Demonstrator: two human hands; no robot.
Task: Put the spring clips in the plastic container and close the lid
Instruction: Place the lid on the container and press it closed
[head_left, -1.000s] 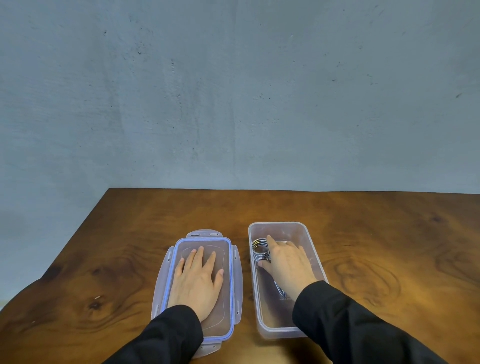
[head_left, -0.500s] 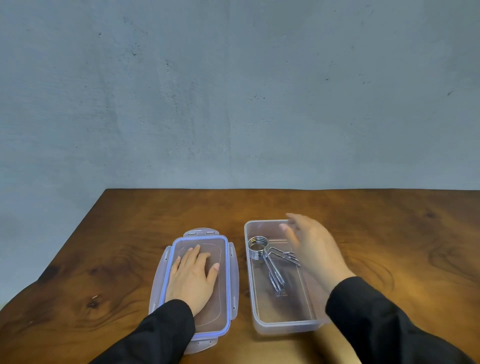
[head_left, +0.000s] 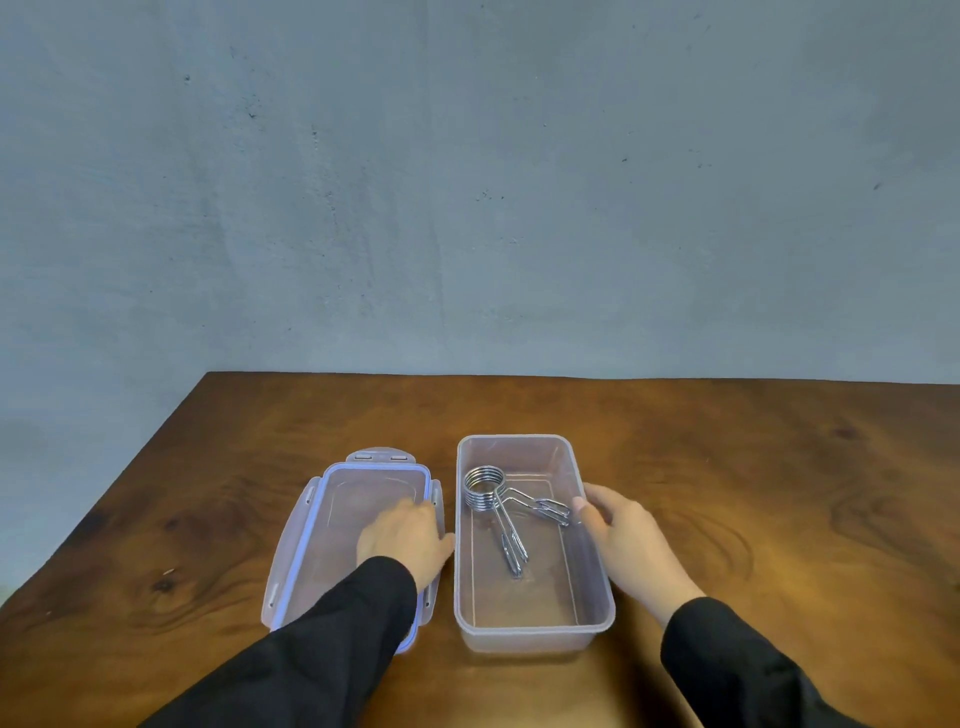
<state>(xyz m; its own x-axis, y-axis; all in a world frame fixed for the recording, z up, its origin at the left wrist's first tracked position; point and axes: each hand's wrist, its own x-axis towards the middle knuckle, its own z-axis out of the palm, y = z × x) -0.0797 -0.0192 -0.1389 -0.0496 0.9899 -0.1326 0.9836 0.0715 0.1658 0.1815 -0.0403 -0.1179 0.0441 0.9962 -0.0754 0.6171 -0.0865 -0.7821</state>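
Observation:
A clear plastic container stands open on the wooden table. Inside it lies a metal spring clip, its coil at the far left and its two handles pointing toward me and to the right. My right hand rests against the outside of the container's right wall, thumb at the rim. The lid, clear with a blue seal and side latches, lies flat to the left of the container. My left hand lies on the lid's right side, fingers curled at its right edge.
The wooden table ends at a far edge against a grey wall and slants off at the left. Black sleeves cover both forearms at the bottom of the view.
My right hand came out of the container, leaving the spring clip inside, and settled on its right wall. My left hand slid from the lid's middle to its right edge.

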